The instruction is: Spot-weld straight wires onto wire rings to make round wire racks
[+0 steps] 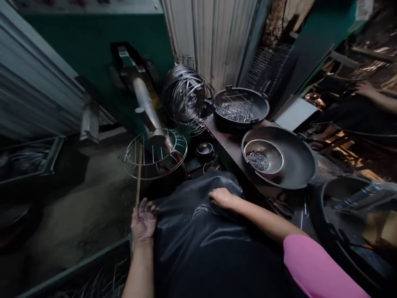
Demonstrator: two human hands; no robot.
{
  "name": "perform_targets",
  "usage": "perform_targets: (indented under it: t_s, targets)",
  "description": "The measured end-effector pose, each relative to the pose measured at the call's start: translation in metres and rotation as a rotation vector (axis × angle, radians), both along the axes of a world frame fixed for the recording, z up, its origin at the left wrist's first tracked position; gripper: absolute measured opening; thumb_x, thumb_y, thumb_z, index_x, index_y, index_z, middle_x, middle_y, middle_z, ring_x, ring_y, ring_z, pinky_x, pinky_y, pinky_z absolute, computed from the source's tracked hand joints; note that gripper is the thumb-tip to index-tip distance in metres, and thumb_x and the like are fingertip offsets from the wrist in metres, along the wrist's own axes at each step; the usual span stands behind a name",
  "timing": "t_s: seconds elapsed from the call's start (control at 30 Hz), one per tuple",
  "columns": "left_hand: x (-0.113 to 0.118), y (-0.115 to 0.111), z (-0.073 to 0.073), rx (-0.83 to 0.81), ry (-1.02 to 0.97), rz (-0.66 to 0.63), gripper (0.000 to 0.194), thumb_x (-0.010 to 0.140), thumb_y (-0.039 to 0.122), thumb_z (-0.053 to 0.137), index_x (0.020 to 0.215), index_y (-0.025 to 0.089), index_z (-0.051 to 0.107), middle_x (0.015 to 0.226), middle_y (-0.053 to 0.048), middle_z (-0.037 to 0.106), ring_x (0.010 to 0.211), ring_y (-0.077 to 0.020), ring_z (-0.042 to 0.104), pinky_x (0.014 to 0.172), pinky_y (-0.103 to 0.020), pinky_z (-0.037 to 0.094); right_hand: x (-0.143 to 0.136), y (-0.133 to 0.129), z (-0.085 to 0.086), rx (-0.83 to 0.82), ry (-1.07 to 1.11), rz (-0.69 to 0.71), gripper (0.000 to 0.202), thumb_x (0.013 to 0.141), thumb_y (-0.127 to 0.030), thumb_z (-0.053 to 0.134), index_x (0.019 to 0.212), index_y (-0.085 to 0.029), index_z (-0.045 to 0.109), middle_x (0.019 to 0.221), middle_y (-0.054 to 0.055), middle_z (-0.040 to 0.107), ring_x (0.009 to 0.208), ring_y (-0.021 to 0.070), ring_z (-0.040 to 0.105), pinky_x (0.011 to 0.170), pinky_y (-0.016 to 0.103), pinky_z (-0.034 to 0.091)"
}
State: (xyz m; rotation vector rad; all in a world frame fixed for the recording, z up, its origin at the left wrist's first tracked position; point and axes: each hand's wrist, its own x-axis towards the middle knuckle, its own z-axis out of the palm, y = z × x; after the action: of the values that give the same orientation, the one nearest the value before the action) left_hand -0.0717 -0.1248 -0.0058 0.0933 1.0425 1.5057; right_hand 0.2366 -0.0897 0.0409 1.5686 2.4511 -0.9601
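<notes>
My left hand (144, 221) is palm up with its fingers loosely curled and apart, and nothing shows in the palm. A thin wooden stick (139, 176) reaches down to its fingertips, but I cannot tell if they touch. My right hand (221, 198) is closed above the dark apron (192, 231) over my lap; what its fingers hold, if anything, is hidden. Just left of that hand, a small bundle of thin bent wires (202, 209) lies on the apron. Beyond my knees, a round wire frame (155, 176) surrounds the metal arm (145, 99) of a green machine.
To the right stand a black pan (240, 124) of wire pieces and a larger pan (297, 161) holding a metal bowl (276, 159) of short wires. Pliers (282, 207) lie nearby. Wire coils (186, 95) stand behind. Another person's arm (378, 97) shows at far right.
</notes>
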Motion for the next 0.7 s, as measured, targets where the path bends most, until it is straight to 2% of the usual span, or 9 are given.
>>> perform_targets:
  t_s: [0.13,0.2,0.27,0.33,0.43,0.5,0.6,0.7]
  targets:
    - [-0.006,-0.002,-0.001,0.088,-0.025,-0.020,0.036,0.071,0.045,0.061,0.095,0.018,0.063,0.078,-0.004,0.065,0.066,-0.0142,0.059,0.063,-0.030,0.050,-0.024,0.000,-0.001,0.017,-0.274,0.216,0.020,0.078,-0.022,0.059,0.094,-0.013,0.068,0.099,0.014,0.068,0.095,0.0249,0.063,0.077,0.030,0.049]
    - [-0.008,-0.003,-0.002,0.111,-0.038,-0.039,0.036,0.072,0.041,0.062,0.098,0.017,0.062,0.081,-0.005,0.065,0.067,-0.0143,0.059,0.064,-0.030,0.051,-0.030,-0.005,-0.004,-0.013,-0.371,0.243,0.025,0.074,-0.030,0.066,0.090,-0.011,0.069,0.095,0.016,0.069,0.092,0.0278,0.064,0.075,0.032,0.050]
    - [-0.010,-0.003,-0.004,0.136,-0.048,-0.050,0.037,0.072,0.039,0.063,0.102,0.016,0.061,0.083,-0.005,0.065,0.069,-0.0143,0.060,0.065,-0.031,0.051,-0.033,-0.014,-0.008,-0.026,-0.409,0.237,0.026,0.071,-0.029,0.068,0.087,-0.009,0.070,0.092,0.019,0.069,0.089,0.0298,0.065,0.073,0.035,0.051]
    - [-0.010,-0.003,-0.006,0.156,-0.055,-0.060,0.039,0.072,0.037,0.063,0.104,0.016,0.060,0.084,-0.006,0.065,0.070,-0.0148,0.060,0.066,-0.032,0.051,-0.034,-0.026,-0.010,-0.019,-0.424,0.235,0.019,0.075,-0.019,0.062,0.088,-0.008,0.070,0.093,0.020,0.069,0.089,0.0294,0.065,0.073,0.035,0.051]
    - [-0.010,-0.002,-0.008,0.173,-0.070,-0.077,0.037,0.074,0.036,0.061,0.105,0.016,0.059,0.086,-0.007,0.065,0.072,-0.0155,0.061,0.068,-0.032,0.052,-0.034,-0.038,-0.008,0.004,-0.423,0.238,0.022,0.077,-0.004,0.050,0.090,-0.005,0.068,0.094,0.021,0.068,0.091,0.0279,0.064,0.073,0.034,0.049]
    - [-0.009,0.000,-0.008,0.180,-0.081,-0.089,0.034,0.075,0.034,0.059,0.105,0.017,0.060,0.087,-0.007,0.065,0.073,-0.0155,0.061,0.068,-0.032,0.052,-0.031,-0.039,-0.003,0.010,-0.409,0.254,0.022,0.079,-0.007,0.049,0.090,-0.006,0.068,0.095,0.020,0.068,0.091,0.0265,0.064,0.074,0.033,0.049]
    - [-0.010,0.000,-0.008,0.194,-0.096,-0.092,0.034,0.075,0.031,0.059,0.106,0.017,0.059,0.087,-0.007,0.065,0.073,-0.0159,0.061,0.067,-0.033,0.052,-0.029,-0.028,0.004,0.064,-0.318,0.261,0.022,0.085,-0.021,0.047,0.096,-0.011,0.064,0.098,0.015,0.067,0.092,0.0225,0.062,0.077,0.029,0.047]
    - [-0.011,0.000,-0.009,0.208,-0.108,-0.086,0.036,0.074,0.029,0.059,0.108,0.016,0.058,0.088,-0.008,0.065,0.073,-0.0164,0.061,0.066,-0.033,0.053,-0.034,-0.013,0.002,0.135,-0.213,0.230,0.024,0.089,-0.024,0.042,0.101,-0.014,0.060,0.101,0.012,0.065,0.096,0.0199,0.059,0.081,0.027,0.044]
